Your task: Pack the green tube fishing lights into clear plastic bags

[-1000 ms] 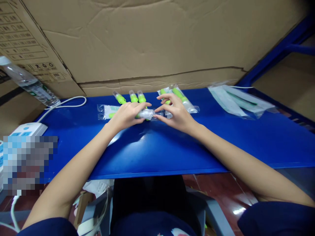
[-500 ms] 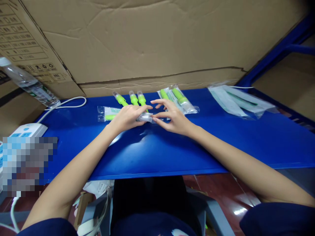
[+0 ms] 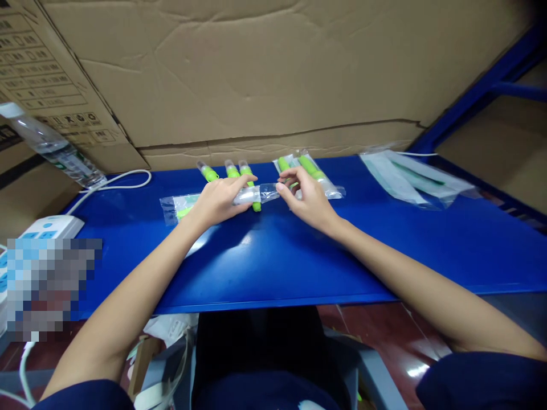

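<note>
A clear plastic bag [image 3: 247, 196] with a bright green item partly showing in it lies across my left hand [image 3: 220, 200], whose thumb and fingers are closed round its right part. The loose clear end [image 3: 269, 192] of the bag stretches right to my right hand [image 3: 306, 200], which pinches it between thumb and fingertips. Behind my left hand lie green stick-like things with clear caps: one at the left [image 3: 208, 172], one in the middle [image 3: 232, 169] and one at the right [image 3: 256, 204]. My left hand hides parts of them.
Bagged green items [image 3: 311, 167] lie beyond my right hand. Flat bags [image 3: 410, 176] rest farther right on the blue table [image 3: 277, 262]. At left are a water bottle [image 3: 55, 147], a white cable [image 3: 123, 179] and a power strip [image 3: 51, 230]. Cardboard [image 3: 273, 74] stands behind.
My right hand has moved slightly right, and the bag's clear end now stretches out between my hands. The bag's left end has shifted a little left and down.
</note>
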`<state>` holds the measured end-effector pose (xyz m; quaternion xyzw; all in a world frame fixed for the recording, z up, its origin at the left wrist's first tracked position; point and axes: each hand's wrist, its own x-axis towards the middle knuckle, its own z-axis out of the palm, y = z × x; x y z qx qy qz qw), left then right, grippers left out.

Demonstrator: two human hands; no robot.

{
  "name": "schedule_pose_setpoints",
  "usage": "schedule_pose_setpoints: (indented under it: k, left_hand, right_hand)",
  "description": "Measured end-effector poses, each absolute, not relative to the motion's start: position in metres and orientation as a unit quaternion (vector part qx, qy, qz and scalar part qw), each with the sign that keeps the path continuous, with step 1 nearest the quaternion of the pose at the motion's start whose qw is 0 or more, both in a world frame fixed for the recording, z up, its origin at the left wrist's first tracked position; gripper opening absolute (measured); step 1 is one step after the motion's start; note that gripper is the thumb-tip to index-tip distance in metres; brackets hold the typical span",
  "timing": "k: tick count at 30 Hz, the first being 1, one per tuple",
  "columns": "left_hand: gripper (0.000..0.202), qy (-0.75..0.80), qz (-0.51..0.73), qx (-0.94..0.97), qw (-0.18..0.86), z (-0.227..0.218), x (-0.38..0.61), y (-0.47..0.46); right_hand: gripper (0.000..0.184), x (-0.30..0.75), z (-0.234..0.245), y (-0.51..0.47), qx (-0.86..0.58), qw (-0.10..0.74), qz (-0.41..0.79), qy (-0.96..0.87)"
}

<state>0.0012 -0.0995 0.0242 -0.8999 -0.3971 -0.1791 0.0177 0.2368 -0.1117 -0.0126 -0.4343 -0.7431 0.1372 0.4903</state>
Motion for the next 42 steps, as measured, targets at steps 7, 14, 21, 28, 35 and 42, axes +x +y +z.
schedule_pose_setpoints:
  k: [7,14,21,28,35,42]
  left_hand:
    - [0.049,-0.458,-0.262,-0.849,0.015,0.027,0.01,-0.109]
    - [0.052,-0.453,-0.259,-0.852,-0.054,0.022,0.017,-0.113]
    - [0.063,-0.444,-0.23,-0.863,-0.075,0.02,0.016,-0.112]
    - [0.053,-0.442,-0.242,-0.831,-0.235,0.018,0.001,-0.094]
    - [0.047,-0.442,-0.231,-0.79,-0.356,0.017,0.008,-0.098]
    - [0.062,-0.431,-0.213,-0.742,-0.467,0.014,0.018,-0.105]
  right_hand:
    - [0.05,0.223,-0.015,-0.12,-0.436,0.509,0.408,-0.62]
    - [0.055,0.21,-0.017,-0.121,-0.399,0.451,0.594,-0.533]
    - [0.016,0.208,-0.018,-0.12,-0.383,0.474,0.619,-0.495]
    - [0.013,0.22,-0.009,-0.112,-0.428,0.512,0.574,-0.474]
    - [0.03,0.227,-0.011,-0.108,-0.417,0.514,0.567,-0.491]
    - [0.043,0.223,-0.018,-0.112,-0.39,0.513,0.544,-0.537]
